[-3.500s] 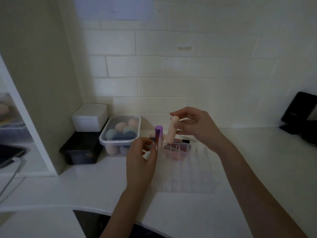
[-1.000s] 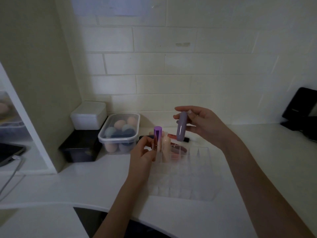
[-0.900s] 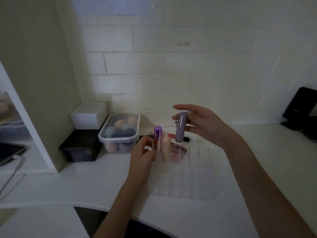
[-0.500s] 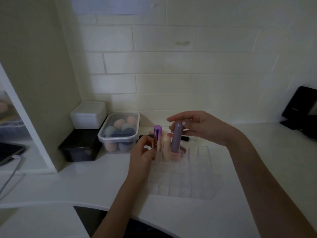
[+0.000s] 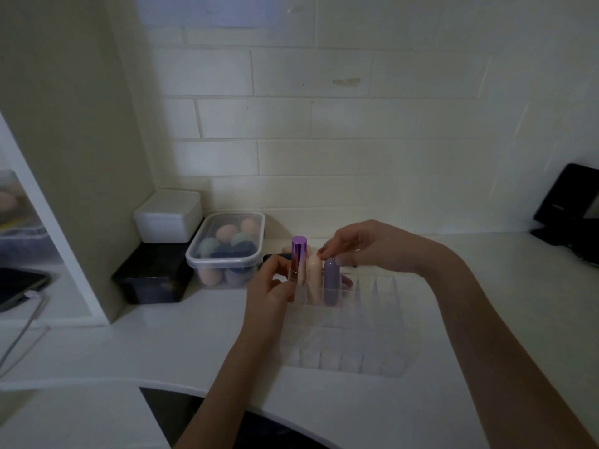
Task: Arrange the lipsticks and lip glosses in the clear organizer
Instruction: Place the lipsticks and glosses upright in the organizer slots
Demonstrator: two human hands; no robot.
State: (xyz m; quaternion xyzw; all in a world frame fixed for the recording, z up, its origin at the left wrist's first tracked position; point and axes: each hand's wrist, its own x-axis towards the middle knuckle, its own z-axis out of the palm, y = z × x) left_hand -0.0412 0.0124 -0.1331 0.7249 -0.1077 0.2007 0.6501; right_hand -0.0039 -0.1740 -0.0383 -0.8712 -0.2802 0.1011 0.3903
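Note:
The clear organizer (image 5: pixel 372 322) sits on the white counter in front of me. Three tubes stand upright in its far-left slots: a metallic purple lipstick (image 5: pixel 298 259), a pale peach tube (image 5: pixel 313 278) and a lavender tube (image 5: pixel 331 281). My left hand (image 5: pixel 270 294) grips the organizer's left far corner beside the purple lipstick. My right hand (image 5: pixel 372 246) is above the lavender tube, fingertips pinching its top. A few more lip products lie behind the organizer, mostly hidden by my hands.
A lidded clear box of makeup sponges (image 5: pixel 227 249) stands left of the organizer, next to a white box (image 5: pixel 168 215) stacked on a black one (image 5: pixel 152 277). A tiled wall runs behind. A black object (image 5: pixel 570 209) sits at the far right.
My right hand lowered the lavender tube from the air into the slot right of the peach tube. My left hand stayed at the organizer's corner.

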